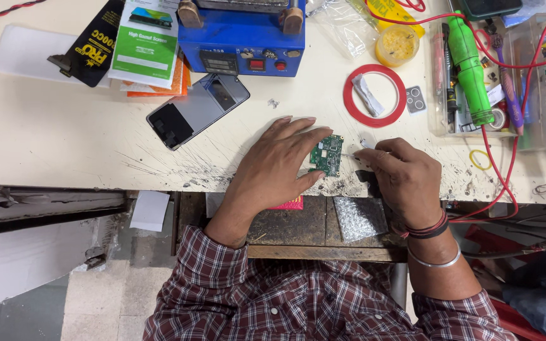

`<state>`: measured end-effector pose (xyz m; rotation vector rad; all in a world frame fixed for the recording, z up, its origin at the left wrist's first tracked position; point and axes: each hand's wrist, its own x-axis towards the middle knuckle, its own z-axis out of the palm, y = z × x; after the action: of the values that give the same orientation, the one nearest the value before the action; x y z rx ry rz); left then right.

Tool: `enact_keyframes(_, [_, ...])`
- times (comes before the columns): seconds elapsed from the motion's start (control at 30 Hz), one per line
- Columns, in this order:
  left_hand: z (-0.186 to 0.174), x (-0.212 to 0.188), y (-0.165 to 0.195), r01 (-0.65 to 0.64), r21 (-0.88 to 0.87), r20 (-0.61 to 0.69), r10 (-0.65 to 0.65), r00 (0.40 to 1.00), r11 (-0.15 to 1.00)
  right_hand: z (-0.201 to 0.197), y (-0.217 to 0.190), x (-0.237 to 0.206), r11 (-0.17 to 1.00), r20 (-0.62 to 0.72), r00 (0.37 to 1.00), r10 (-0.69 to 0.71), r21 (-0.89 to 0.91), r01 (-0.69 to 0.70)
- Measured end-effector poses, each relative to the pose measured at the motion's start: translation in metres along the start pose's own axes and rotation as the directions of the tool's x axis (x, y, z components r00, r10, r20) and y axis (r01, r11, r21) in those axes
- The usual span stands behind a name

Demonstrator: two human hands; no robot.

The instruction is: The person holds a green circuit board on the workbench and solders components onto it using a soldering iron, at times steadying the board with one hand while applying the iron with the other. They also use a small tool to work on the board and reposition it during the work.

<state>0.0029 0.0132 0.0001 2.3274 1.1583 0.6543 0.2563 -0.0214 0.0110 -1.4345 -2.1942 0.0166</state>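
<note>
Two hands (279, 164), one green circuit board (327, 153), one phone (197, 109)

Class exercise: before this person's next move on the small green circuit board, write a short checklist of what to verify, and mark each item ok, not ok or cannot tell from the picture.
1. Green circuit board held down by left hand: ok.
2. Thin metal tool in right hand meets the board's edge: cannot tell, tip too small.
3. Board lies wholly on the table: ok, though near the front edge.
4. Phone lies apart from both hands: ok.
5. Red tape ring lies apart from the hands: ok.
</note>
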Motion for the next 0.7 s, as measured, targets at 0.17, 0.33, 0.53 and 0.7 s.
enact_keyframes(0.17, [-0.0001,-0.0009,0.0,0.008,-0.005,0.012,-0.008,1.0,1.0,0.0,0.0008,-0.0002,1.0,0.014,1.0,-0.014,-0.005,0.014])
enact_keyframes(0.33, [0.0008,-0.0005,0.0,0.012,0.002,0.017,-0.012,1.0,1.0,0.0003,-0.0007,0.0005,1.0,-0.003,1.0,-0.004,-0.02,0.004])
enact_keyframes(0.53, [0.0008,-0.0007,-0.0009,0.006,0.01,0.011,-0.006,1.0,1.0,-0.0007,-0.0019,0.0023,1.0,0.002,1.0,0.0,-0.009,0.0])
enact_keyframes(0.7, [0.0004,-0.0006,-0.0007,0.01,0.004,0.015,-0.01,1.0,1.0,-0.0008,-0.0013,0.0005,0.999,-0.019,0.999,-0.042,-0.007,0.042])
